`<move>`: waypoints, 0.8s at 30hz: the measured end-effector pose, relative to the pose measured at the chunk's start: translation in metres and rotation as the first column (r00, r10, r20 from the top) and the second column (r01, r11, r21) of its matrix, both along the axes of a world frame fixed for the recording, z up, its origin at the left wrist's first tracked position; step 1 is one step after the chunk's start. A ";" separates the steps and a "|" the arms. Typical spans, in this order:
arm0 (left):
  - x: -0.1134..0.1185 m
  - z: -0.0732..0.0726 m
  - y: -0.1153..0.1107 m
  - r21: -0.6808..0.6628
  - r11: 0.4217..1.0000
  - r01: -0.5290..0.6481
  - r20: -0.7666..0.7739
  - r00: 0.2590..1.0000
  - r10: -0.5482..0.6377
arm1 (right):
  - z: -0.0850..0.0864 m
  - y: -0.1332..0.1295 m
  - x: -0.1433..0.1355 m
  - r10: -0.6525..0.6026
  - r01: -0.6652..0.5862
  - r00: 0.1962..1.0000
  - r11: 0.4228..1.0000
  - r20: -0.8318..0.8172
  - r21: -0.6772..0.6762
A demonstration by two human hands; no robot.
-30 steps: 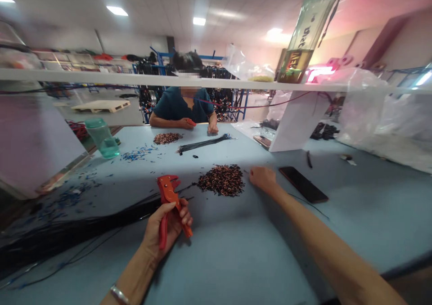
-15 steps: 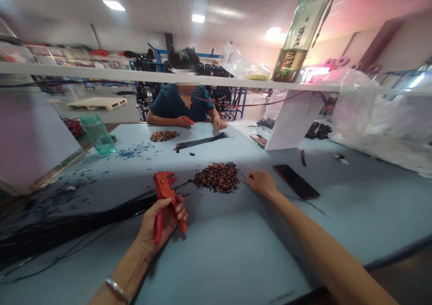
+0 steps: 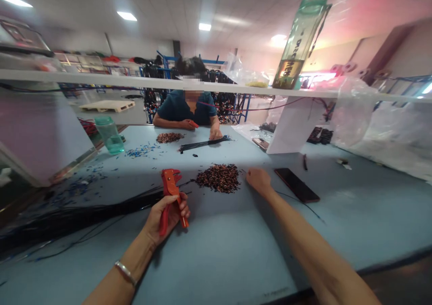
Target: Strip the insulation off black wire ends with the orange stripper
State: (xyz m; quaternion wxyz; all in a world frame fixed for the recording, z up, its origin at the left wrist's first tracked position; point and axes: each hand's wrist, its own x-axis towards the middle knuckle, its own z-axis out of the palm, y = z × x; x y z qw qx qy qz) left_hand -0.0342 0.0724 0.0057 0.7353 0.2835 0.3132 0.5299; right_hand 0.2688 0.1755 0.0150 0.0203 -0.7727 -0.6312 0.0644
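My left hand (image 3: 173, 213) is wrapped around the handles of a red-and-orange wire stripper (image 3: 171, 183), its jaws pointing up and away from me. My right hand (image 3: 258, 179) is closed beside a pile of short black and copper-coloured wire offcuts (image 3: 218, 178). A thin black wire (image 3: 305, 204) runs out from behind the right wrist across the table; a short tip shows at the fingers. To the left, a long bundle of black wires (image 3: 87, 217) lies on the table, its ends reaching behind the wire stripper.
Opposite sits a person (image 3: 187, 109) holding a red tool, one hand at a smaller wire bundle (image 3: 202, 144). A phone (image 3: 297, 184) lies right of my right hand. Blue scraps (image 3: 141, 150) and a green bottle (image 3: 110, 136) are at left. A white shelf (image 3: 162, 83) crosses above the table.
The view has shifted slightly. My left hand still grips the wire stripper, and my right hand stays by the offcut pile. The person opposite has brought a hand onto the smaller wire bundle.
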 end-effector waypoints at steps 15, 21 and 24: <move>0.001 0.002 -0.002 0.047 0.995 0.082 -0.018 0.997 -0.082 | -0.017 -0.061 0.024 0.173 -0.164 0.974 0.984 -0.144 0.072; 0.000 -0.003 0.002 -0.021 1.000 0.021 -0.044 0.999 -0.022 | -0.023 -0.067 0.028 0.190 -0.161 0.960 0.976 -0.204 0.149; 0.001 -0.004 -0.001 -0.038 0.996 -0.078 -0.054 0.996 0.076 | -0.024 -0.068 0.027 0.203 -0.169 0.957 0.971 -0.209 0.168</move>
